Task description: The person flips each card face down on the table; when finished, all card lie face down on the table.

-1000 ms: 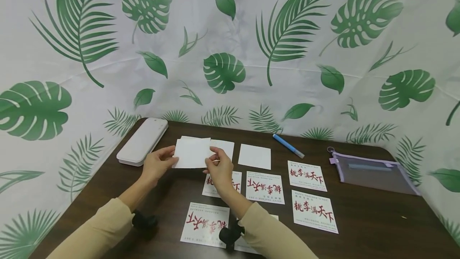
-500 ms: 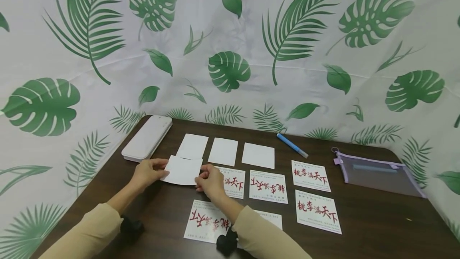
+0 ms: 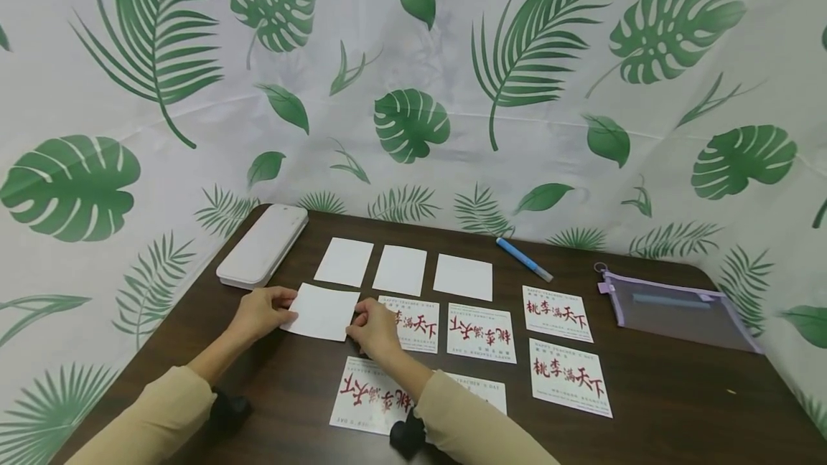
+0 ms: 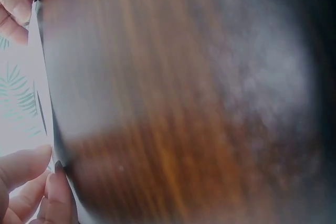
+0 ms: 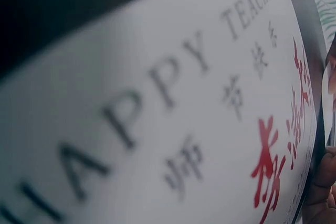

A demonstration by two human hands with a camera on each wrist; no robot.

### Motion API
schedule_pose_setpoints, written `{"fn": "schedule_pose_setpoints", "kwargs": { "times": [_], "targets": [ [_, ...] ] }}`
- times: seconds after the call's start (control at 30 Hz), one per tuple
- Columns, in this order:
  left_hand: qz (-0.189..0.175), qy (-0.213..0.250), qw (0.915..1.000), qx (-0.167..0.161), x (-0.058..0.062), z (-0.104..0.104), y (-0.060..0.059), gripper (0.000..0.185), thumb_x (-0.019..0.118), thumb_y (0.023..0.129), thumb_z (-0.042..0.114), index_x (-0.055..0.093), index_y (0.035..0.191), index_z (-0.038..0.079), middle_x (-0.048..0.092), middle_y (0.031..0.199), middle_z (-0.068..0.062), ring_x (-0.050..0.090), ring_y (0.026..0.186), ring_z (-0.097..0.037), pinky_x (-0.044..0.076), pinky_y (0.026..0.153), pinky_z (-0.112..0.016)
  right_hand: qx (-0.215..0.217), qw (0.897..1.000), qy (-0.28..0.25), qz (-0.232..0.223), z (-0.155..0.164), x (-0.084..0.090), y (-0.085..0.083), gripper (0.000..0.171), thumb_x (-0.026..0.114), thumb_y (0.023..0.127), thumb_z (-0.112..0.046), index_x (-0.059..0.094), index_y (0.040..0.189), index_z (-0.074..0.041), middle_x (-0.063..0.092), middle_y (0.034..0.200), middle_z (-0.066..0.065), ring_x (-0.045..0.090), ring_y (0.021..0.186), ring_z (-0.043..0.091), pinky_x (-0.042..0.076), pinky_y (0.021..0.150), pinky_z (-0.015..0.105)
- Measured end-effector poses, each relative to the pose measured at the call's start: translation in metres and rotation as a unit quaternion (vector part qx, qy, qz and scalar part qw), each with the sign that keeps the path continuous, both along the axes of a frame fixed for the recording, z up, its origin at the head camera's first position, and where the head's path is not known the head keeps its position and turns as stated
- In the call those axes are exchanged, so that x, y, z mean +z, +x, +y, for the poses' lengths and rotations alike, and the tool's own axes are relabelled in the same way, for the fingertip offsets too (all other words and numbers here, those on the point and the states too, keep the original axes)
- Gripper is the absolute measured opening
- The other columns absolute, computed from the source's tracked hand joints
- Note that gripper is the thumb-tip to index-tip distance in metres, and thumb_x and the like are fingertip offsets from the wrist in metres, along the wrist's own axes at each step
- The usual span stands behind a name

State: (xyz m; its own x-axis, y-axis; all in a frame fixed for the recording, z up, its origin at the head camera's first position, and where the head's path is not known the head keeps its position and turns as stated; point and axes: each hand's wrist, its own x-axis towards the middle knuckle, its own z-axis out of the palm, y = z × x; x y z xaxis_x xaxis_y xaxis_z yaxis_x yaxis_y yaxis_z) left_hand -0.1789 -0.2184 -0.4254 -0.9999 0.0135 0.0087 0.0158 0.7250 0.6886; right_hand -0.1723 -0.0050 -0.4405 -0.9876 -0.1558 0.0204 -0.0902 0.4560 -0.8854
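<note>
A blank card [image 3: 321, 312] was held low over the table [image 3: 678, 393], level or nearly so, at the left end of the printed row, directly at 6 o'clock of the leftmost of three blank cards [image 3: 344, 262]. The left hand [image 3: 258, 313] pinched its left edge, thumb on top and fingers curled beneath; the right hand [image 3: 373, 329] pinched its right edge between curled fingertips. Contact between the card and the table could not be judged from the head view. In the left wrist view only fingertips [image 4: 52, 192] on a pale edge over blurred wood were resolved; the right wrist view was filled by a printed card [image 5: 173, 129] at close range. Printed cards [image 3: 481, 333] lay at 3 o'clock of the held card, with a further one [image 3: 371, 397] at 5 o'clock, partly under the right forearm. A white case [image 3: 263, 245] lay at 11 o'clock, a blue pen [image 3: 524, 260] at 2 o'clock, and a mesh pouch [image 3: 675, 311] far out at 3 o'clock. Judgement: for a clean placement, the card's right edge should be kept just clear of the neighbouring printed card and its top edge parallel to the blank row, both pinches being released together so that no skew is introduced.
</note>
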Motion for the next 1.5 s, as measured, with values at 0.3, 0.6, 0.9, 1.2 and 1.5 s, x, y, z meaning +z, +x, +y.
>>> {"fn": "schedule_pose_setpoints", "kwargs": {
  "times": [0.3,0.6,0.9,1.2,1.5],
  "targets": [
    [0.001,-0.031,0.9994,-0.013,0.004,0.000,0.000,0.033,0.073,0.074,0.004,0.065,0.104,-0.007,0.068,0.091,-0.017,0.062,0.083,-0.026,0.048,0.071,-0.036,0.014,0.993,0.104,0.058,0.000,0.003,0.001,0.032,0.076,0.070,-0.001,0.056,0.095,0.000,0.057,0.069,0.002,0.049,0.061,0.009,0.041,0.058,0.020],
    [-0.006,-0.057,0.9981,-0.024,0.009,0.000,-0.004,0.034,0.075,0.072,0.005,0.065,0.102,-0.007,0.067,0.085,-0.014,0.061,0.078,-0.024,0.046,0.067,-0.036,0.014,0.991,0.111,0.070,0.000,0.006,0.000,0.030,0.077,0.071,-0.001,0.056,0.093,0.000,0.055,0.068,0.002,0.047,0.060,0.009,0.040,0.056,0.020],
    [0.008,-0.089,0.9954,-0.036,0.010,0.002,-0.005,0.032,0.075,0.070,0.009,0.064,0.097,-0.005,0.065,0.080,-0.010,0.058,0.073,-0.021,0.043,0.063,-0.035,0.009,0.995,0.072,0.066,0.012,0.014,-0.003,0.028,0.073,0.076,-0.002,0.058,0.100,0.001,0.054,0.071,0.002,0.045,0.061,0.008,0.039,0.056,0.020],
    [0.025,-0.031,0.9922,-0.118,0.020,0.052,-0.019,0.046,0.077,0.075,0.013,0.060,0.113,-0.006,0.065,0.095,-0.016,0.064,0.082,-0.025,0.051,0.068,-0.036,-0.041,0.995,0.066,0.055,0.093,0.026,-0.025,0.027,0.070,0.078,-0.001,0.061,0.103,0.004,0.054,0.073,0.004,0.046,0.060,0.009,0.040,0.052,0.019],
    [-0.037,-0.030,0.9833,-0.176,0.011,0.108,-0.032,0.059,0.084,0.066,0.011,0.059,0.117,-0.003,0.060,0.089,-0.007,0.055,0.078,-0.016,0.048,0.069,-0.031,-0.013,0.989,0.149,0.016,0.129,0.018,-0.026,0.035,0.075,0.074,-0.004,0.061,0.105,0.003,0.053,0.077,0.006,0.045,0.067,0.014,0.040,0.060,0.025]
  ]
}}
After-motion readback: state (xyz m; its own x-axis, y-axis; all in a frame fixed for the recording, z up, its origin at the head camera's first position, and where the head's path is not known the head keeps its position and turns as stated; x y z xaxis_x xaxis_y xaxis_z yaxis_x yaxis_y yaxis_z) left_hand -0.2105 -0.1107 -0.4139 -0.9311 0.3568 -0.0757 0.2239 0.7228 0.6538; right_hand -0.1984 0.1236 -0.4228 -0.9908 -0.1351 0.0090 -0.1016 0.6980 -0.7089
